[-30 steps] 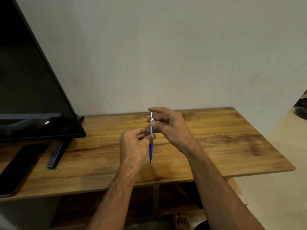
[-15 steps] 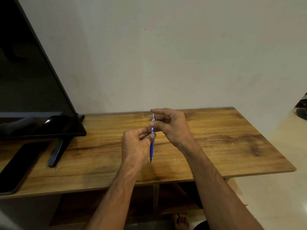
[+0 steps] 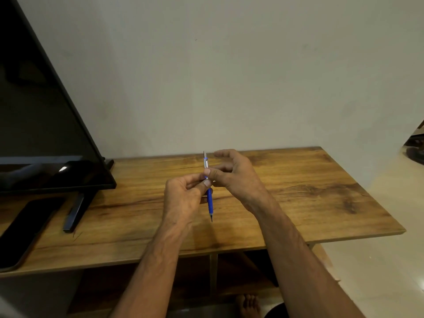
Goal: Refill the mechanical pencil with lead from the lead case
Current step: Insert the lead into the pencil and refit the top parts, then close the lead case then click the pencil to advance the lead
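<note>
So, only the head view to go on: the mechanical pencil [image 3: 209, 191] is held up off the desk [image 3: 298, 198], nearly upright, dark tip pointing down and the silvery back end sticking up. Left hand [image 3: 183, 198] has it pinched around the middle of the blue barrel, thumb pressed against the side and the fingers curled behind. My guess is that's just the steadying hold, keeping the pencil vertical so the back end faces up for loading. Right hand [image 3: 231, 173] pinches the upper metal section between thumb and a fingertip, with the index finger arched loosely above the top and not touching it as far as I can tell. That looks like the working grip, placed up there to deal with the cap or feed something into the tube, but whether a lead is between those fingers is way too small to see. Can't spot the lead case anywhere on the desk, so it's either hidden or out of view. Off to the left there's a monitor [image 3: 46, 134] on its stand and a dark phone [image 3: 25, 228] lying flat, both well apart from the hands.
</note>
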